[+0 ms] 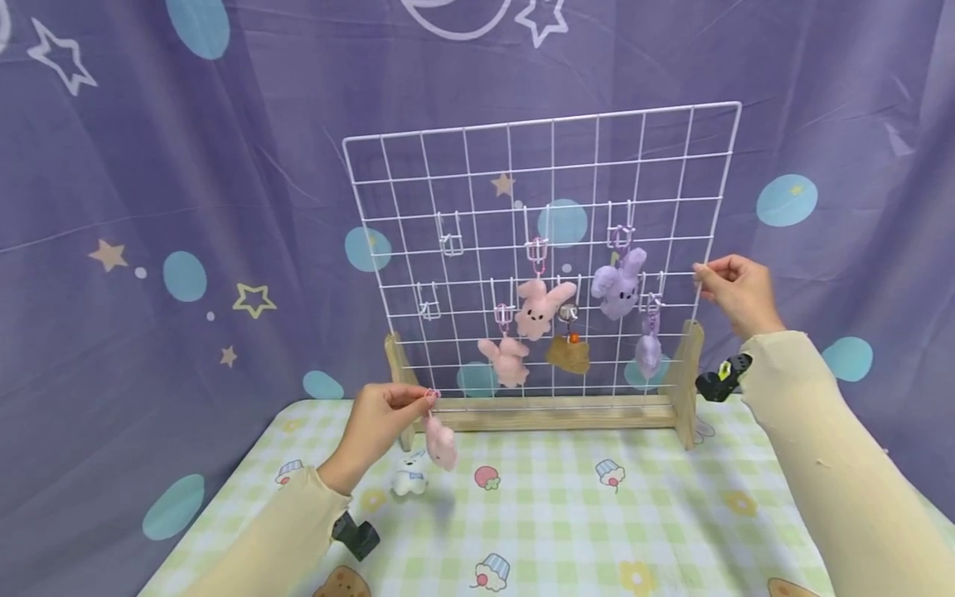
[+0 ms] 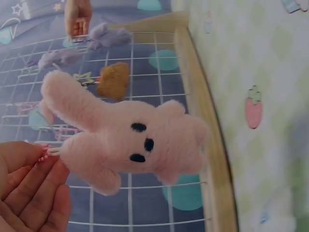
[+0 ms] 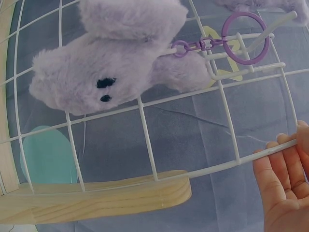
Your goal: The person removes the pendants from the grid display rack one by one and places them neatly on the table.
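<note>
My left hand [image 1: 384,423] pinches the pink beaded chain of a pink bunny plush keychain [image 1: 441,445]. The plush dangles below the fingertips at the rack's lower left; its face and long ears fill the left wrist view. With thumb and fingers, my right hand [image 1: 740,292] holds the right edge wire of a white grid rack [image 1: 552,121]. From the rack's hooks hang two more pink bunnies [image 1: 539,311], two purple bunnies [image 1: 619,290] and a brown plush [image 1: 569,355]. A purple bunny [image 3: 120,63] on its purple ring shows close in the right wrist view.
Two hooks [image 1: 451,243] sit on the rack's left side. A wooden base [image 1: 552,414] with upright ends supports the grid. On the checked tablecloth [image 1: 552,514] a small white plush [image 1: 409,478] stands near my left hand. A purple patterned curtain [image 1: 224,166] hangs behind.
</note>
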`<state>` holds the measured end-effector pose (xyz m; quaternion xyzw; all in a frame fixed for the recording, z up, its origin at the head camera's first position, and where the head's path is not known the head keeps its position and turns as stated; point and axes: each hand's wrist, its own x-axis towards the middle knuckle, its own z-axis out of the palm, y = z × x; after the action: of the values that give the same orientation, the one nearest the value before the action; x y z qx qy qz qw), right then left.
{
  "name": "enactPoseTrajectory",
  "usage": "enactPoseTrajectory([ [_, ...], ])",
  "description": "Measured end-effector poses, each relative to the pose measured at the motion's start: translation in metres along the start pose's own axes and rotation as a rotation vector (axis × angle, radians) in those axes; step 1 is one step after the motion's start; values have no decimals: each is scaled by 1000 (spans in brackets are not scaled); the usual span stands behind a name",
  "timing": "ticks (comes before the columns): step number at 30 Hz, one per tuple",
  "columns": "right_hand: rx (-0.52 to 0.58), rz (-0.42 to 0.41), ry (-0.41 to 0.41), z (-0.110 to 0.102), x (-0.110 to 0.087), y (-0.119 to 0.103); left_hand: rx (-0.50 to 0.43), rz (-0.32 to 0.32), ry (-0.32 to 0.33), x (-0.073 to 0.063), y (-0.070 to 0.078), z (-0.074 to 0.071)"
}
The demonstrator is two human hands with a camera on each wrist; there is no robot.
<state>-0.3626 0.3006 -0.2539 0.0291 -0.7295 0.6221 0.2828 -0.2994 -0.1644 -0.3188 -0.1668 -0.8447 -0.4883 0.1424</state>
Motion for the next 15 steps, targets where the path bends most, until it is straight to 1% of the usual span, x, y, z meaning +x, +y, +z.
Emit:
enactPoseTrajectory([
  [5, 20, -5, 6, 0, 1, 1, -6, -60, -3, -10, -11, 5],
  [7, 1, -15, 15, 1, 1, 1, -3, -79, -5, -14, -16, 7],
  [11, -18, -20, 21, 1, 1, 2, -4, -70, -7, -23, -27, 11],
  [15, -28, -13, 18, 2, 1, 2, -13, -100, -9, -29, -37, 14],
])
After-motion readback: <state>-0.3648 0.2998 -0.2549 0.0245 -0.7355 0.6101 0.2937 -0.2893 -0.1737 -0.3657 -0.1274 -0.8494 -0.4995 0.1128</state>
